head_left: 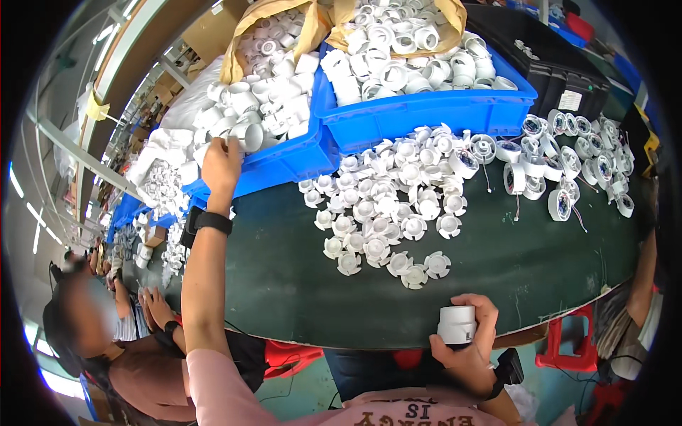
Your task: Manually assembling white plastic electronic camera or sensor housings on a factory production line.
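Observation:
My left hand (220,163) reaches far out to a blue bin (284,165) heaped with white plastic cup-shaped housings (273,92); its fingers touch one at the bin's near rim, and whether they grip it is hidden. A black band sits on that wrist. My right hand (470,341) is close to my body at the table's near edge, shut around a white cylindrical plastic housing (457,324) held upright.
A second blue bin (426,113) of white housings stands behind a loose pile of white notched plastic discs (387,206) on the dark green table (533,270). Assembled white parts with wires (561,167) lie at right. A person sits at my left; red stools stand below.

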A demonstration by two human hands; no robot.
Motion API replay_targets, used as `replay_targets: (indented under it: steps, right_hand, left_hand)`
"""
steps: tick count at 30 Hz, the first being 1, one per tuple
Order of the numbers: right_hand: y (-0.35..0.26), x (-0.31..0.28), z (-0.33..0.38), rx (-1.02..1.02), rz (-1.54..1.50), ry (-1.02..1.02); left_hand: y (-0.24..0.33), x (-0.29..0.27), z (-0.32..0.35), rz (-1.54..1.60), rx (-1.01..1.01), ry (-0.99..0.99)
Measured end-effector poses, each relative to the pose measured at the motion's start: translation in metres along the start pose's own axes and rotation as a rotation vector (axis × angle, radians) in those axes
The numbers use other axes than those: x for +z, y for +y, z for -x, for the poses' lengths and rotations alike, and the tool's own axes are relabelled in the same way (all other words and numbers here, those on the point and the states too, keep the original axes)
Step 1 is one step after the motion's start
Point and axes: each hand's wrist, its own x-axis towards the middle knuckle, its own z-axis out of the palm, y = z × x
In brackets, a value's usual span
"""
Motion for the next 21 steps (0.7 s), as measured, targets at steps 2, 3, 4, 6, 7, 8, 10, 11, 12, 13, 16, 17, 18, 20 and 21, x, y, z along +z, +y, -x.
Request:
replay_targets:
  steps: [2,3,4,6,7,8,10,11,12,13,16,17,18,20,21]
  right_hand:
    - [0.011,0.002,0.003,0.061,-0.256,0.026]
    - [0.01,0.001,0.0,0.066,-0.257,0.033]
    - [0.006,-0.004,-0.007,0.002,-0.047,-0.005]
    - [-0.017,-0.019,-0.022,-0.088,0.287,-0.119]
    - [-0.023,-0.022,-0.022,-0.099,0.291,-0.104]
    - [-0.028,-0.022,-0.024,-0.11,0.169,-0.15]
    - [-0.031,-0.01,-0.013,0.011,-0.215,-0.155]
    - [-0.034,-0.001,-0.013,-0.076,-0.388,-0.16]
    - [-0.044,0.0,-0.018,-0.199,-0.236,-0.212]
    - [-0.056,-0.003,-0.024,-0.317,-0.08,-0.263]
    - [-0.06,0.001,-0.028,-0.314,0.037,-0.263]
    - [-0.057,0.002,-0.027,-0.275,0.023,-0.264]
    - [-0.061,-0.001,-0.029,-0.276,0.051,-0.27]
    - [-0.049,-0.003,-0.024,-0.13,-0.128,-0.264]
    - [-0.043,-0.005,-0.021,0.007,-0.316,-0.258]
  left_hand:
    - [0.016,-0.012,0.015,0.122,0.136,0.101]
    - [0.024,-0.024,0.029,0.225,0.262,0.209]
    - [0.042,-0.04,0.05,0.35,0.345,0.183]
    - [0.087,-0.075,0.109,0.562,0.418,0.037]
    - [0.102,-0.088,0.135,0.644,0.42,-0.071]
    - [0.11,-0.098,0.157,0.754,0.445,-0.18]
    - [0.124,-0.106,0.194,0.863,0.472,-0.332]
    - [0.129,-0.108,0.212,0.924,0.421,-0.4]
    - [0.133,-0.115,0.224,0.964,0.333,-0.473]
    - [0.132,-0.123,0.235,0.998,0.201,-0.622]
    - [0.146,-0.141,0.251,1.023,0.194,-0.585]
    - [0.149,-0.141,0.256,0.981,0.234,-0.541]
    - [0.152,-0.142,0.259,0.941,0.272,-0.503]
    - [0.153,-0.135,0.255,1.072,0.355,-0.51]
    - [0.152,-0.129,0.256,1.193,0.434,-0.5]
